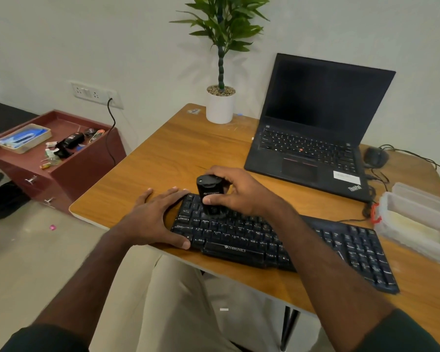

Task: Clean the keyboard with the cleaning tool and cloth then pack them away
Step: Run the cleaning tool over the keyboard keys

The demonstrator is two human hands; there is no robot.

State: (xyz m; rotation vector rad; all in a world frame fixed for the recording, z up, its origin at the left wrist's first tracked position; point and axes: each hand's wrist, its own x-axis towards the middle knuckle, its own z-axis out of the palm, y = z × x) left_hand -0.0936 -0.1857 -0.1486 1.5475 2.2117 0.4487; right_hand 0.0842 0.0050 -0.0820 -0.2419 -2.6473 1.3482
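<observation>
A black keyboard lies along the near edge of the wooden desk. My right hand grips a black cylindrical cleaning tool, which stands upright with its lower end on the keys at the keyboard's upper left. My left hand lies with straight fingers on the desk and clasps the keyboard's left end between thumb and fingers. A pale yellow cloth lies inside a clear plastic box at the desk's right edge.
An open black laptop stands behind the keyboard, with a black mouse and cables to its right. A potted plant stands at the desk's back. A red-brown drawer unit with clutter stands left, on the floor.
</observation>
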